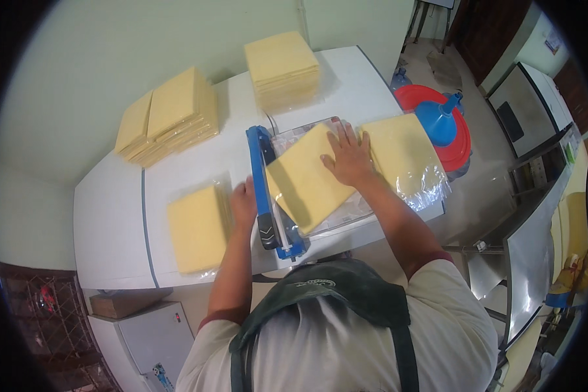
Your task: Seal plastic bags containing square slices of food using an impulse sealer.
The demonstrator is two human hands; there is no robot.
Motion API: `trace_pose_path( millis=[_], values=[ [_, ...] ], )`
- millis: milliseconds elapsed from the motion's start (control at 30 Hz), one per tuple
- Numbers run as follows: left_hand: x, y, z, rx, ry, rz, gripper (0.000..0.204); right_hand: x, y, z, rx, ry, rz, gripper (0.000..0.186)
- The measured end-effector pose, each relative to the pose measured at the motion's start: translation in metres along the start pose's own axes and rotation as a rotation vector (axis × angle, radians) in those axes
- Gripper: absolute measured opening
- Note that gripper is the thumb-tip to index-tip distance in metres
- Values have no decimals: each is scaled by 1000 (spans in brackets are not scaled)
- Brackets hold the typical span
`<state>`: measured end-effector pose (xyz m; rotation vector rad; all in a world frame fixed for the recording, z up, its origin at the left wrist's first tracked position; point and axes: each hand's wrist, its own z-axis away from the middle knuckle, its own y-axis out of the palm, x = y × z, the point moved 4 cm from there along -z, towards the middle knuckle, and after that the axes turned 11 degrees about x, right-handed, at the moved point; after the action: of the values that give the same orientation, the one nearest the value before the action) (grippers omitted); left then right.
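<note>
A pack of flat yellow sheets (317,176) lies slanted on a patterned board, its left corner against a long blue bag sealer (258,173) with a black handle at the near end. My right hand (351,157) rests flat on the pack's upper right part, fingers spread. On the sealer's other side, my left hand (244,204) is close to the blue bar with its fingers curled; whatever they pinch is hidden. Another yellow pack in clear plastic (402,153) lies to the right, partly beneath my right forearm. Left of my left hand sits a bagged yellow pack (199,228).
Tall yellow stacks stand at the back left (176,111) and back middle (284,72) of the white table (108,215). Off its right end are a red round lid (457,147) and a blue funnel (436,122). A metal rack (529,242) stands at the right.
</note>
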<state>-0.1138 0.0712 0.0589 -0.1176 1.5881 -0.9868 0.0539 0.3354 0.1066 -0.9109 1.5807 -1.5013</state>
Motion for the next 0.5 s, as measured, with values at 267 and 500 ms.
trace_pose_path(
  millis=[267,500],
  values=[
    [11,-22,137,424,-308,263,36,15,-16,139,564,136,-485,58],
    [-7,-22,133,639,-318,206,14,41,44,188,736,252,-1554,37]
  ],
)
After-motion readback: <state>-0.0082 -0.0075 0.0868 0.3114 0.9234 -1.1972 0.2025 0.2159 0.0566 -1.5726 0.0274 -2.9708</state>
